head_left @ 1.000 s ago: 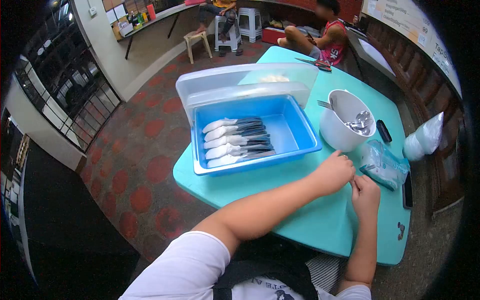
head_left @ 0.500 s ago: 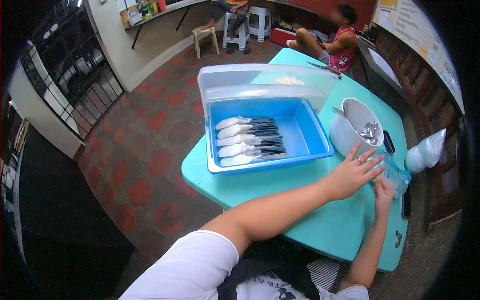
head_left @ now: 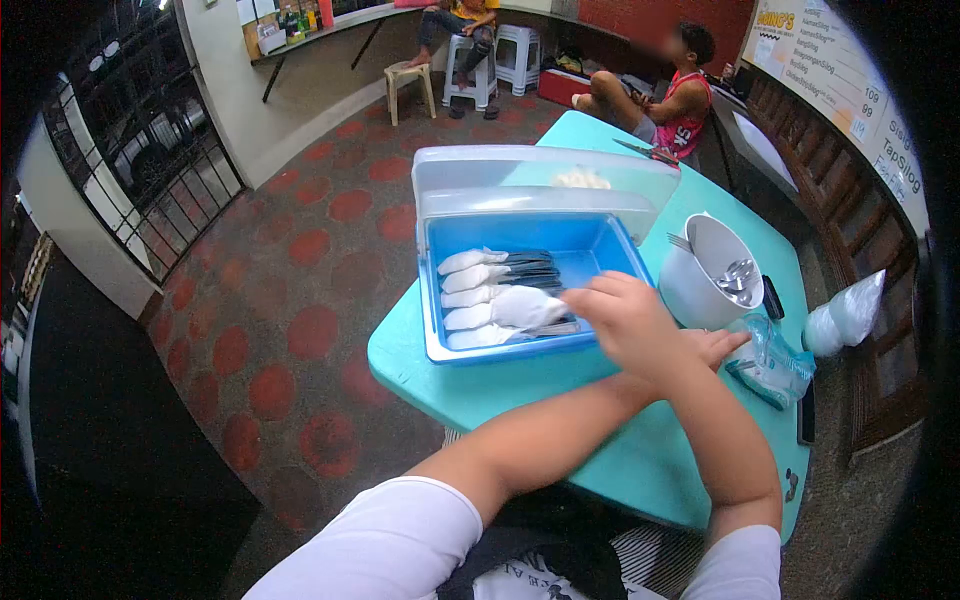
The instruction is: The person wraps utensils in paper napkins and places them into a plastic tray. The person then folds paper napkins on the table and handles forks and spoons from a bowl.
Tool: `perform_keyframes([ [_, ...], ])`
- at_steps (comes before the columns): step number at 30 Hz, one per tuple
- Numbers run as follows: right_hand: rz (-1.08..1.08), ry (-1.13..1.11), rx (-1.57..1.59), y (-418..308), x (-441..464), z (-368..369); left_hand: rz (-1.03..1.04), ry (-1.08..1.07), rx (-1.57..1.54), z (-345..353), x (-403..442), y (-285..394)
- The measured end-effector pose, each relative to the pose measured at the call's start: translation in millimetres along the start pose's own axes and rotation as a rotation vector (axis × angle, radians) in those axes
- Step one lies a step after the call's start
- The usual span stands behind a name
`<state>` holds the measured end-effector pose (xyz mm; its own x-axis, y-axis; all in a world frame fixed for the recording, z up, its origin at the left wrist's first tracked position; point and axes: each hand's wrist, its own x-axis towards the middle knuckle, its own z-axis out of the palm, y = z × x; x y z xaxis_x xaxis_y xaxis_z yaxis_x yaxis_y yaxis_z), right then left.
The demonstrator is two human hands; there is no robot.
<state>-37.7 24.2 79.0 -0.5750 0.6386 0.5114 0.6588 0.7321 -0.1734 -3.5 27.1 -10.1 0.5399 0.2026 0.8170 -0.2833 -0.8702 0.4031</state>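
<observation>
My right hand [head_left: 625,315] crosses over my left forearm and reaches over the near edge of the blue bin [head_left: 615,262]. Its fingers are closed on the end of a tissue-wrapped utensil [head_left: 530,306], whose white wrapped part hangs above the row in the bin. Several wrapped utensils [head_left: 468,290] lie side by side there, white ends to the left and metal handles to the right. Partly hidden behind my right wrist, my left hand [head_left: 718,347] is open, fingers stretched toward a clear and teal plastic tissue pack [head_left: 770,375].
A white bucket [head_left: 690,285] with loose spoons and forks [head_left: 738,278] stands right of the bin. The bin's translucent lid [head_left: 480,175] is raised behind it. Scissors [head_left: 650,152] lie at the far table end. A plastic-wrapped white roll [head_left: 845,315] is at the right. Two people sit beyond.
My right hand has moved left from beside the tissue pack to above the bin, with the wrapped utensil in it. My left hand has come slightly lower, uncovering more of the pack.
</observation>
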Motion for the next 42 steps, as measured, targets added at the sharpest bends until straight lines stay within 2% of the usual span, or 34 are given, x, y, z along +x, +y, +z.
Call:
perform_keyframes([
  [1, -0.033, -0.013, 0.017, 3, 8, 13, -0.050, -0.055, -0.119, -9, 2, 7],
  [4, 0.059, -0.191, 0.305, 14, 22, 50, 0.054, 0.088, 0.006, 0, -1, -1],
  [7, 0.156, -0.320, 0.347, 13, 29, 64, -0.018, 0.017, -0.017, -2, -2, 1],
  [10, 0.205, -0.362, 0.428, 18, 33, 62, -0.089, -0.100, -0.043, -6, -1, 6],
  [17, 0.468, -0.398, 0.643, 20, 28, 67, -0.140, -0.145, -0.037, -3, 1, 8],
  [24, 0.338, -0.306, 0.573, 26, 23, 78, -0.170, -0.148, 0.018, 3, -3, 9],
  [25, 0.359, -0.381, 0.544, 23, 25, 75, -0.175, -0.150, 0.039, 3, -2, 7],
  [31, 0.353, -0.272, 0.529, 17, 19, 68, -0.198, -0.193, -0.015, 6, 0, 11],
  [34, 0.420, -0.424, 0.551, 23, 26, 73, -0.153, -0.169, 0.048, 2, -4, 2],
  [35, 0.400, -0.385, 0.530, 24, 25, 75, -0.116, -0.150, 0.029, 10, -5, 1],
  [38, 0.363, -0.251, 0.432, 12, 16, 59, -0.256, -0.210, 0.021, 7, -2, 8],
  [41, 0.110, 0.229, 0.261, 8, 0, 58, -0.225, -0.220, 0.051, 6, -3, 7],
  [42, 0.023, 0.296, 0.219, 4, -12, 46, -0.222, -0.298, 0.091, 7, -6, 0],
])
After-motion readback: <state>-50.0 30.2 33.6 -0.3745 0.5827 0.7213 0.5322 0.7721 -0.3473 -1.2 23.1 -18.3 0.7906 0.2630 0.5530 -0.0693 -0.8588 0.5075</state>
